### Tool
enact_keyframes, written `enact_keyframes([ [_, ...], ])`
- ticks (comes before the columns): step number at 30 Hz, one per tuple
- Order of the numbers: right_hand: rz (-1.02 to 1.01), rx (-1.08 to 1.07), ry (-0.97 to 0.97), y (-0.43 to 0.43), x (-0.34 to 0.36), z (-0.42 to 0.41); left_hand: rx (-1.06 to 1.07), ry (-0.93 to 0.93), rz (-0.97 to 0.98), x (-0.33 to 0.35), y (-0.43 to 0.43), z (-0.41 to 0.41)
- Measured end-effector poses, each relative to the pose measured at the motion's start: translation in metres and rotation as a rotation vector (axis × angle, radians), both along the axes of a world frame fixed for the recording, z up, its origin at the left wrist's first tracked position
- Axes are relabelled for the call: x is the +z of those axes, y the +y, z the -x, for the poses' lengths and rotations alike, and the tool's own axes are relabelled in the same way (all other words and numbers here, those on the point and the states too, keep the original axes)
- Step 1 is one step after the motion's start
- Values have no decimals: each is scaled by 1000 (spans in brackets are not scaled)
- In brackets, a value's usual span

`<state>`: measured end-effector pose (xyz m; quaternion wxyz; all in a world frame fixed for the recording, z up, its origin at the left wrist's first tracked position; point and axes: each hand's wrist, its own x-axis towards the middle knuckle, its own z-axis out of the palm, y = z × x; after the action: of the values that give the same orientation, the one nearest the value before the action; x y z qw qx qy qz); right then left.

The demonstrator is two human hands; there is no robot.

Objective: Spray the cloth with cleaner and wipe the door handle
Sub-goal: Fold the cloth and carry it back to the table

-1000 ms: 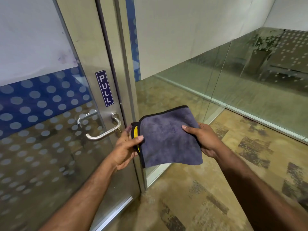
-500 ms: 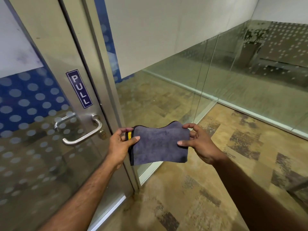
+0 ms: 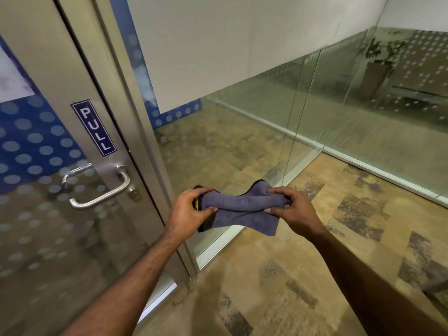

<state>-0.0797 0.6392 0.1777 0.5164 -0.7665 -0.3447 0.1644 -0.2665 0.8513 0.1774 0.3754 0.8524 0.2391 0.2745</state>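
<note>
Both hands grasp a soft grey-purple microfibre cloth [image 3: 242, 209] with a dark edge and a strip of yellow showing at its left end; the left hand [image 3: 188, 212] pinches that left end between thumb and fingers, and the right hand [image 3: 294, 209] pinches the right end the same way, so the cloth is bunched into a narrow band across the middle with its corners flaring above and below each grip. The cloth hangs in the air in front of the person, over the edge of the door frame and the floor, touching nothing but the two hands; it sits to the right of the brushed-metal lever door handle [image 3: 101, 190] and well apart from it. The handle stands on a metal-framed glass door [image 3: 80, 76] at the left, with a round brass-coloured lock cylinder [image 3: 134, 191] just beside its right end; above it is a narrow blue sign [image 3: 94, 128] reading PULL in white letters; the door glass carries a blue band with pale dots. To the right stands a clear glass partition [image 3: 339, 112] with a white wall above it; below lies a tan patterned carpet floor [image 3: 315, 263] with darker patches; both bare forearms reach in from the bottom edge.
</note>
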Motion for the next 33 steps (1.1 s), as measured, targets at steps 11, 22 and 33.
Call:
enact_keyframes([
  [11, -258, -48, 377, -70, 5, 23, -93, 2, 544, 9, -55, 18],
  [22, -306, -337, 508, -214, -14, 97, -174, -51, 849, -16, -207, 36],
  [33, -162, -706, 361, -385, -16, 132, -453, 129, 819, -16, -355, 7],
])
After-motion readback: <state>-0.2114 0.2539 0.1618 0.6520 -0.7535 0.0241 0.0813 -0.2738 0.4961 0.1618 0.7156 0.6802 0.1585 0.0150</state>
